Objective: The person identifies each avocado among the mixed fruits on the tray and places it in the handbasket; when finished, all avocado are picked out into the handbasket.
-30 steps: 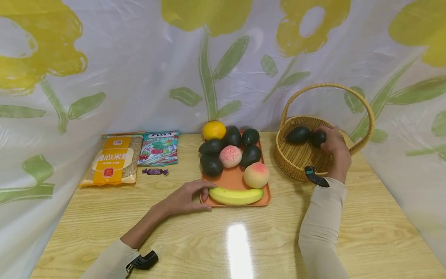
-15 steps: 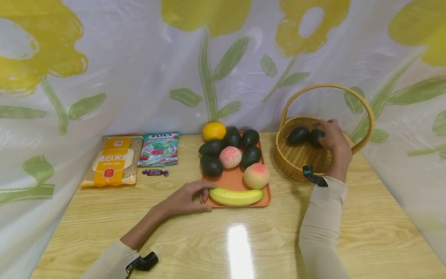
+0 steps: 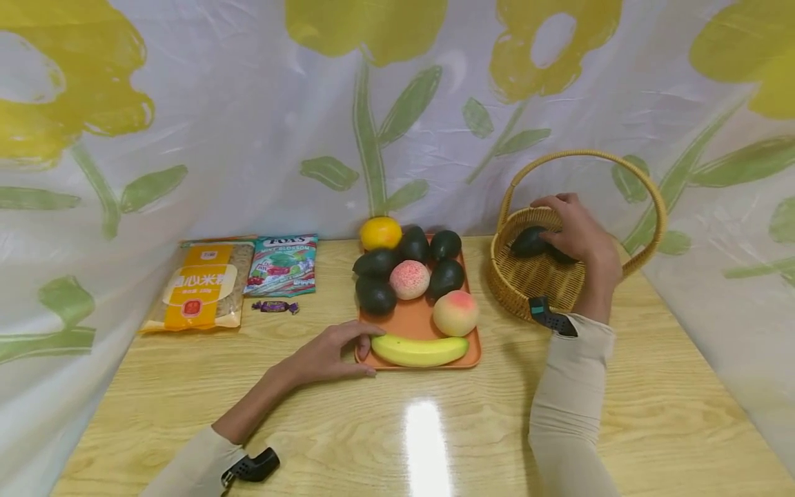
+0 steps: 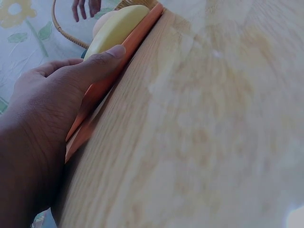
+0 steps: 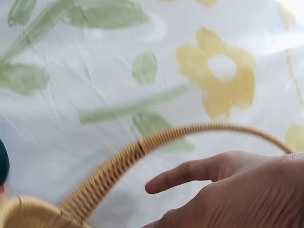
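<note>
Two avocados (image 3: 528,241) lie in the basket (image 3: 505,290) near the desk's (image 3: 310,428) far right corner — right hand (image 3: 579,233) loose, empty, over them — while five are left on the tray (image 3: 405,322), whose near left corner the left hand (image 3: 330,353) grips.

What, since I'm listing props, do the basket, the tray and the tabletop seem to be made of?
The basket: woven strands, perhaps wicker or plastic imitation, slightly glossy; the weave shows. The tray: probably plastic; smooth, evenly orange, thin rim. The tabletop: wood or wood-look laminate, glossy; grain and a bright reflection show.
</note>
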`<state>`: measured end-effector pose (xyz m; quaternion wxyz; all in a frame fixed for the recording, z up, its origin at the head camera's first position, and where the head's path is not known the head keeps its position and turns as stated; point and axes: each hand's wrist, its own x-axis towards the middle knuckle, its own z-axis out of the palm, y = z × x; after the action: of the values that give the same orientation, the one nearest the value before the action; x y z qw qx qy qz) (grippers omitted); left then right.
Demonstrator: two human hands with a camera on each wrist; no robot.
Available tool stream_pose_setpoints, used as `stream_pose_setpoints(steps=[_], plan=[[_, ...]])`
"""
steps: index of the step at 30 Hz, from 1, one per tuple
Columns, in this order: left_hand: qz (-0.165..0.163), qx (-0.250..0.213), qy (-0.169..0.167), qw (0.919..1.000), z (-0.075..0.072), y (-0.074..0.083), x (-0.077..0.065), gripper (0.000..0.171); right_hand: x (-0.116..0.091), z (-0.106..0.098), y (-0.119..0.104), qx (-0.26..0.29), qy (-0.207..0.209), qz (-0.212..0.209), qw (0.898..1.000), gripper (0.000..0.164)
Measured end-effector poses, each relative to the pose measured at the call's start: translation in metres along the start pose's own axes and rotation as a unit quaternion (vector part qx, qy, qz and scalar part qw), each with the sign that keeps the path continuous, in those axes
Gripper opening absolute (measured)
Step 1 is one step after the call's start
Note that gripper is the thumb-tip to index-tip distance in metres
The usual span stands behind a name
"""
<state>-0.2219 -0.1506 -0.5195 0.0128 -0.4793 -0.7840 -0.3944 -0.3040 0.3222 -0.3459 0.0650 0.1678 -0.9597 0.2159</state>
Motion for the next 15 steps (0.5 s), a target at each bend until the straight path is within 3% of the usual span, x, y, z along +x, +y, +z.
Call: stream_pose_setpoints(steps=[7, 15], plan=[[0.004, 0.004, 0.003, 1.0000, 0.000, -0.001, -0.001, 0.062, 0.007, 0.001, -0.028, 0.003, -0.030, -0.065, 0.997, 0.051], [0.014, 0.000, 0.006, 0.9999, 0.002, -0.002, 0.000, 0.062, 0.011, 0.004, -0.057, -0.001, -0.064, -0.096, 0.993, 0.051]])
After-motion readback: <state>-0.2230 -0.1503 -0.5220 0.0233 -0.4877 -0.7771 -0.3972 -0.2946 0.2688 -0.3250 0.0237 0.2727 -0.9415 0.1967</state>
